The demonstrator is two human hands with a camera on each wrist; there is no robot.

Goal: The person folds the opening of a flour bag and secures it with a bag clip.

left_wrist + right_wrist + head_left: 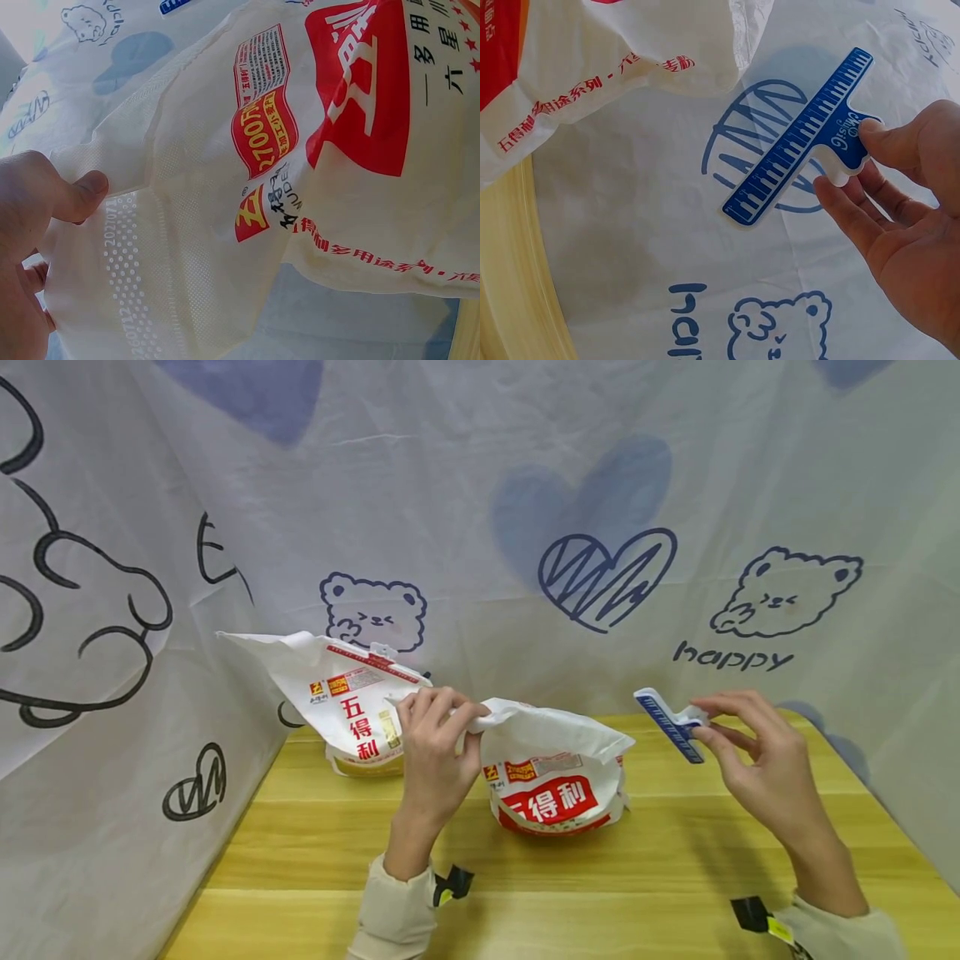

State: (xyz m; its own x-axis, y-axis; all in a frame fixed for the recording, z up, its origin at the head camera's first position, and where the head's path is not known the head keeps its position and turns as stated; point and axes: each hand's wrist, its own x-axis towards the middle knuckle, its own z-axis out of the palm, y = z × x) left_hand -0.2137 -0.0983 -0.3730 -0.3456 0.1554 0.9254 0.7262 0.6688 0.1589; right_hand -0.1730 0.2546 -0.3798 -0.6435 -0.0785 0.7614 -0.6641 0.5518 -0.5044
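Note:
My left hand (442, 752) pinches the gathered top corner of a white flour bag (555, 797) with a red printed panel, standing mid-table. In the left wrist view, the thumb of the left hand (37, 217) presses on the flat upper edge of this flour bag (202, 225), beside a stamped date. To the right of the bag, my right hand (765, 760) holds up a blue-and-white bag clip (670, 727). Seen from the right wrist, thumb and fingers pinch the handle of the clip (799, 139), which bears a piano-key print; its long bar points away from the hand.
A second white flour bag (352, 710) stands behind and left of my left hand, a pale clip (384, 651) at its upper edge. Both bags are on a yellow wooden table (600, 893). A grey-white printed cloth (450, 527) hangs behind and along the left side.

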